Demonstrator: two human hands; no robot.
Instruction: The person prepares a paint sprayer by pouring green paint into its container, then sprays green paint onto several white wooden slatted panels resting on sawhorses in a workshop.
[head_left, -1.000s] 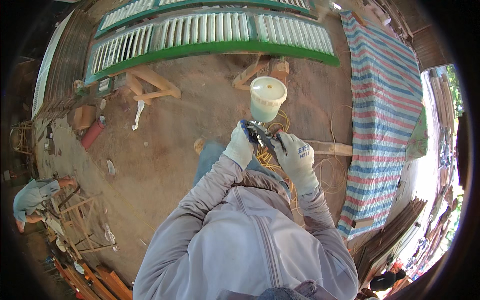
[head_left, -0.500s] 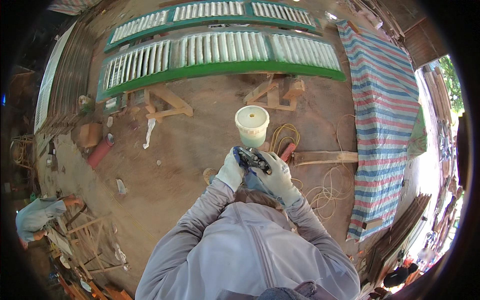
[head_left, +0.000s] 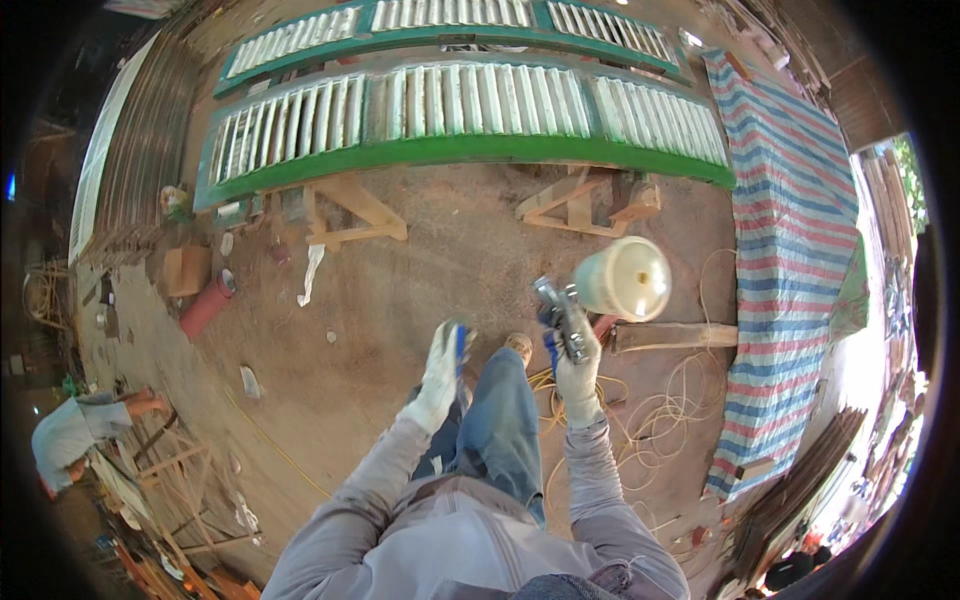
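In my gloved right hand (head_left: 577, 378) is a metal spray gun (head_left: 565, 318). A round, whitish paint cup (head_left: 638, 278) with a lid and a small hole in its middle appears joined to it, tilted toward the right. Where cup and gun meet is partly hidden. My left hand (head_left: 437, 378), in a white glove with a blue palm, hangs apart from the gun with its fingers extended and nothing in them. Ahead of me lies a green-framed slatted panel (head_left: 480, 148) with whitish slats.
Wooden trestles (head_left: 360, 210) support the panel, and a second slatted panel (head_left: 440, 38) lies behind it. Yellow hose (head_left: 655, 405) coils beside my right leg. Striped sheeting (head_left: 785, 270) covers something at right. A red cylinder (head_left: 208, 303) and a bent-over person (head_left: 85, 435) are at left.
My left hand has let go of the spray gun and dropped leftward. My right hand has carried the gun and cup rightward, tilting the cup. My legs now show below.
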